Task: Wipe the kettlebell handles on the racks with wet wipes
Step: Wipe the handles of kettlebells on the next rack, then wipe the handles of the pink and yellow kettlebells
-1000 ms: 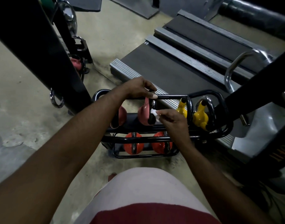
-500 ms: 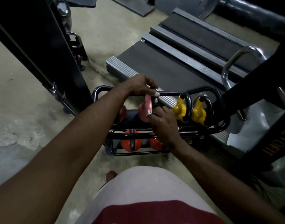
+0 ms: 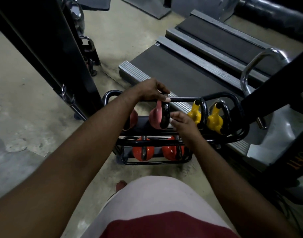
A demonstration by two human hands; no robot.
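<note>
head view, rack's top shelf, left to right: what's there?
Half-hidden pink kettlebell → held pink kettlebell, left hand on its handle → wet wipe in right hand → first yellow kettlebell → second yellow kettlebell.

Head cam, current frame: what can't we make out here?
- White wet wipe: head view, mostly under the right hand; only a sliver shows.
- Black handle of the pink kettlebell: head view, top covered by the gripping left hand.
- Second pink kettlebell: head view, handle hidden behind the left forearm.
- Orange lettering on the black frame: head view, cut off by the right edge.
</note>
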